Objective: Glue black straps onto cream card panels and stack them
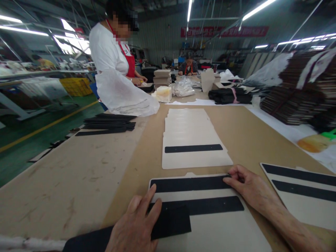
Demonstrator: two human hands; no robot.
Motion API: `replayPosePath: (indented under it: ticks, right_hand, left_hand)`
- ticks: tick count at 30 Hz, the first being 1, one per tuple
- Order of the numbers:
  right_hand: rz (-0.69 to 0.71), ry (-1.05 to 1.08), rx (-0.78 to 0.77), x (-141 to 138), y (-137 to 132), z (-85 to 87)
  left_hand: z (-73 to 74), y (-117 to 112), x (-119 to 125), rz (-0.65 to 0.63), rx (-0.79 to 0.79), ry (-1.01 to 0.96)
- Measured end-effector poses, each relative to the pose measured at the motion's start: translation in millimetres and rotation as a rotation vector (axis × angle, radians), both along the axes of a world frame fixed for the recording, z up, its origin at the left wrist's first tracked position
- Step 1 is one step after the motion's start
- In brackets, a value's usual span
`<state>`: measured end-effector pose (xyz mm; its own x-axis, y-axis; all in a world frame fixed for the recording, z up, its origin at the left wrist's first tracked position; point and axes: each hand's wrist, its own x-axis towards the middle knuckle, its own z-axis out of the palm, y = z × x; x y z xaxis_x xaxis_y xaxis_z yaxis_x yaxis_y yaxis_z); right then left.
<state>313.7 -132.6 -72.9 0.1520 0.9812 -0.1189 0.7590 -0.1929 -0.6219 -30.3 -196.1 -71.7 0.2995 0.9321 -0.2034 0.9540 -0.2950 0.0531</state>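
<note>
A pale board [210, 231] lies in front of me with two black strips across it. My right hand [243, 182] pinches the right end of the upper black strip [189, 183] at the board's far right corner. The forefinger of my left hand [138, 220] touches that strip's left end. A loose bundle of black strips [173, 222] is held in my left hand, its end lying over the board and partly over the lower strip [217, 205]. The rest of the bundle runs out to the lower left under my palm.
Beyond lies an overlapping row of pale boards [193, 129], the nearest with one black strip. Another board [304, 199] with two strips is at right. Black strips [107, 124] lie far left. A co-worker in a red apron [130, 65] stands at the table's left; tied stacks [296, 87] stand right.
</note>
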Motion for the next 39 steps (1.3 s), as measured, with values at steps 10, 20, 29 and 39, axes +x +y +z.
replayPosePath:
  ticks: [10, 20, 29, 39]
  right_hand:
    - [-0.022, 0.009, 0.026, 0.4, 2.9, -5.1]
    - [0.038, -0.086, 0.094, -0.1, 6.4, -6.3]
    - [0.393, -0.559, 0.124, -21.7, -6.3, 8.7]
    - [0.621, -0.952, 0.141, -58.4, -30.8, 19.6]
  left_hand:
    - [-0.4, 0.2, -0.6, 0.012, -0.025, 0.026]
    - [9.5, 1.5, 6.8, 0.031, -0.038, 0.028]
    - [40.0, 14.6, 38.9, -0.011, -0.023, 0.088]
    - [42.5, 25.8, 48.0, -0.037, 0.051, 0.089]
